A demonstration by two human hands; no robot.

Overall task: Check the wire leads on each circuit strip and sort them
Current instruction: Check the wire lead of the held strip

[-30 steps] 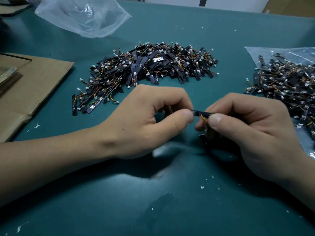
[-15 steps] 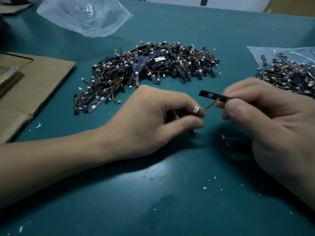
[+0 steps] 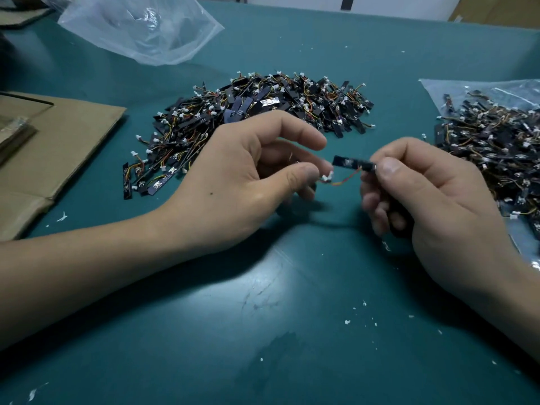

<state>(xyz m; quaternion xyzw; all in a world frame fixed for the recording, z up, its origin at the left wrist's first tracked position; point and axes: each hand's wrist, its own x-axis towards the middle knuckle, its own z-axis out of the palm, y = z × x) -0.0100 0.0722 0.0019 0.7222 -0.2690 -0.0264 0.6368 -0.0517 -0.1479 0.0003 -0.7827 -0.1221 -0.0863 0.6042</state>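
Above the teal surface (image 3: 263, 331), your right hand (image 3: 432, 194) holds one black circuit strip (image 3: 350, 163) in a tight grip between thumb and forefinger, and the strip's free end points toward your left hand (image 3: 248, 176). The strip is in the air between the two hands, clear of the surface. An orange wire lead (image 3: 346, 179) sags from the strip to a white connector (image 3: 328, 177). Your left grip is narrow there, with thumb and a fingertip pinching the wire lead at the connector and the forefinger stretched out above. Just behind your hands lies a central pile (image 3: 263, 118) of strips, and a second pile (image 3: 496, 147) rests on a plastic sheet (image 3: 467, 89) at right. A clear bag (image 3: 140, 27) lies far left, with flattened cardboard (image 3: 58, 153) nearer.
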